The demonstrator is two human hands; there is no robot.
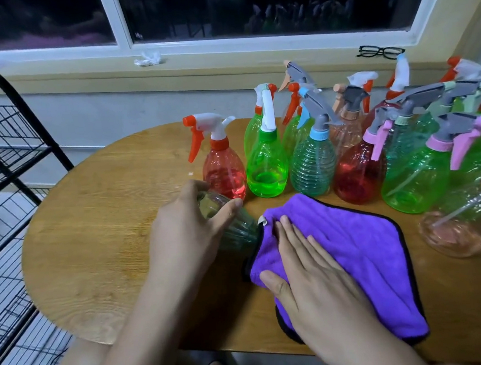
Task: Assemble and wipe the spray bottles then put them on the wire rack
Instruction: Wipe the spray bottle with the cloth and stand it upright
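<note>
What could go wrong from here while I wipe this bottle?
1. The left hand holds the ribbed bottle tilted, close to the red bottle. A careless swing could topple the crowded row behind it.
2. The purple cloth under the flat right hand reaches the table's near edge and could slide off.

Round wooden table (100,253) — purple cloth (364,247), clustered spray bottles (313,158), one dark bottle (237,229) tipped.
</note>
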